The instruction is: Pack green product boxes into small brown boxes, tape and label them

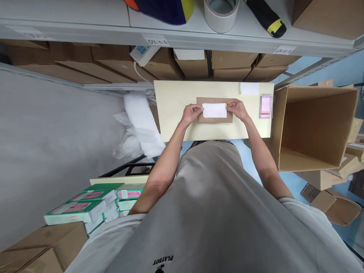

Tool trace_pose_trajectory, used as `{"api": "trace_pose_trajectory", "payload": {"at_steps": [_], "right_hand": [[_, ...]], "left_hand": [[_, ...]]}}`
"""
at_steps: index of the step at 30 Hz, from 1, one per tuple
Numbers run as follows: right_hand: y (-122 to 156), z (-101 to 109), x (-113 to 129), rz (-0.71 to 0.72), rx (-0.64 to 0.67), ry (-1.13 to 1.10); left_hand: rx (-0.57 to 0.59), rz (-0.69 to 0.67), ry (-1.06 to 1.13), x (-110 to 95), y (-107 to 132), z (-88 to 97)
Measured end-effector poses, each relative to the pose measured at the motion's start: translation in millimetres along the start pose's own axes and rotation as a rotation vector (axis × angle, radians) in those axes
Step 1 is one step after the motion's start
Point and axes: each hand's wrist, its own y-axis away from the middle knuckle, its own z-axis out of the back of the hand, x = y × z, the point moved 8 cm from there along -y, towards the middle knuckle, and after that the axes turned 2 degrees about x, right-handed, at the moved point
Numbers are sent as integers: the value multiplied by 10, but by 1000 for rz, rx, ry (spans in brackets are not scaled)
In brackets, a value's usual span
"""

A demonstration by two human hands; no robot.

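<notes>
A small flat cardboard box (215, 120) lies on the pale yellow tabletop (176, 129) in front of me. Over its upper face is a white label sheet (214, 110), with a small orange mark at its right end. My left hand (191, 113) pinches the sheet's left edge between thumb and fingers. At the opposite end, my right hand (237, 108) pinches the right edge near the orange mark. Whether the sheet is stuck down or only held against the cardboard, I cannot tell.
Beyond the box lie a stack of white labels (249, 88) and a pink-screened phone (265, 106). A large open carton (313, 129) stands at the right. White foam wrap (142, 121) hangs at the left. Above, a shelf (182, 36) holds a tape roll (222, 15).
</notes>
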Motion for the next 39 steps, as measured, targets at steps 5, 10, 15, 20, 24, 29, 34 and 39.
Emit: {"api": "trace_pose_trajectory", "payload": {"at_steps": [5, 10, 15, 20, 24, 29, 34, 39], "right_hand": [[10, -16, 30, 11, -1, 52], [25, -21, 48, 28, -16, 86], [46, -30, 28, 44, -36, 110], [72, -38, 13, 78, -59, 126], [73, -40, 5, 89, -65, 140], [80, -41, 16, 108, -66, 163], [112, -58, 4, 147, -73, 206], [130, -92, -63, 196, -118, 310]], "left_hand": [[-23, 8, 4, -6, 8, -9], [-30, 0, -9, -35, 9, -24], [-65, 1, -3, -39, 39, -52], [-101, 9, -10, -29, 70, -71], [-121, 9, -16, -15, 76, -78], [-132, -13, -17, 27, 71, -97], [-159, -42, -22, 76, 68, -108], [-184, -59, -71, 86, 69, -123]]}}
